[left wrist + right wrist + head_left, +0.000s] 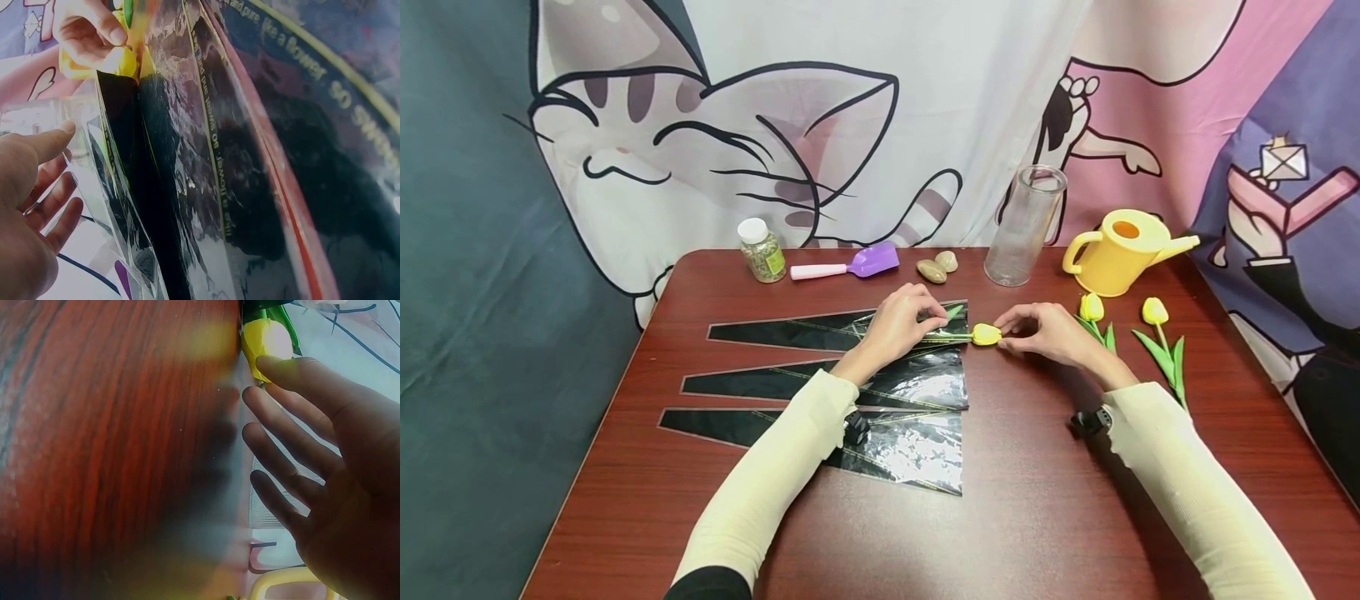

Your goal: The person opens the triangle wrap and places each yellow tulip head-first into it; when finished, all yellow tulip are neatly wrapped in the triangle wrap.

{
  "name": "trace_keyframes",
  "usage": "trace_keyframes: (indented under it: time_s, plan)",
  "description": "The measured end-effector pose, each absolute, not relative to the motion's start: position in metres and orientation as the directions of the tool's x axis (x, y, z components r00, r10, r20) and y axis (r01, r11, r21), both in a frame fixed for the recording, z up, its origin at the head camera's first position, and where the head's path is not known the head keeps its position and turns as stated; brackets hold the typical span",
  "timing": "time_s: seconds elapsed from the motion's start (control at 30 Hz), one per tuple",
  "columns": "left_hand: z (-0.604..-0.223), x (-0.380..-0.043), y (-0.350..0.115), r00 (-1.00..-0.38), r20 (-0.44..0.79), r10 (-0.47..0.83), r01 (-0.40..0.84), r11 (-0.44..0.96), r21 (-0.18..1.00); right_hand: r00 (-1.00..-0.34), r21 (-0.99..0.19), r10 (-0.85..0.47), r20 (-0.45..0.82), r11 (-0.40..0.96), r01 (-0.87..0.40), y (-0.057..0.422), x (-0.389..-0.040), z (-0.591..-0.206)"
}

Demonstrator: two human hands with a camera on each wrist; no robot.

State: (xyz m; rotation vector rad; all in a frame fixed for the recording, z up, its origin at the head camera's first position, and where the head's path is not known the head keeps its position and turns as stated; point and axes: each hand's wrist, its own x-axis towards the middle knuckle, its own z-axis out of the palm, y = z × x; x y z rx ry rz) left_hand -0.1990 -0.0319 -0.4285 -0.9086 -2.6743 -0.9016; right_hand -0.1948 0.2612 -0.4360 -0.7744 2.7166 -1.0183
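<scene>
My right hand [1048, 333] pinches the yellow bloom of a tulip [987, 335] between thumb and fingertips, its other fingers spread apart in the right wrist view. The tulip lies sideways, its stem and a green leaf over the wide end of the farthest black flower sleeve [797, 331]. At that end my left hand [898, 321] pinches the sleeve's clear film by the leaf. In the left wrist view this hand [31, 187] has its thumb and fingers at the raised film edge, and the bloom [120, 61] shows at the sleeve's mouth.
Two more black sleeves [895, 383] lie nearer. Two yellow tulips [1155, 312] rest on the right, by a yellow watering can [1123, 254]. Along the back stand a clear glass vase [1022, 229], two stones [932, 271], a purple scoop [872, 261] and a white-capped jar [763, 252].
</scene>
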Motion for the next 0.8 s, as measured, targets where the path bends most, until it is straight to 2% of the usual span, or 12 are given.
trace_keyframes:
  time_s: [0.47, 0.8]
  plan:
    - [-0.428, -0.199, -0.032, -0.799, 0.341, 0.494, 0.600, 0.629, 0.494, -0.871, -0.681, -0.488, 0.051, 0.622, -0.388, 0.260, -0.195, -0.436]
    - [-0.424, -0.201, -0.029, -0.791, 0.356, 0.498, 0.611, 0.612, 0.502, -0.873, -0.752, -0.480, 0.087, 0.543, -0.374, 0.244, -0.203, -0.433]
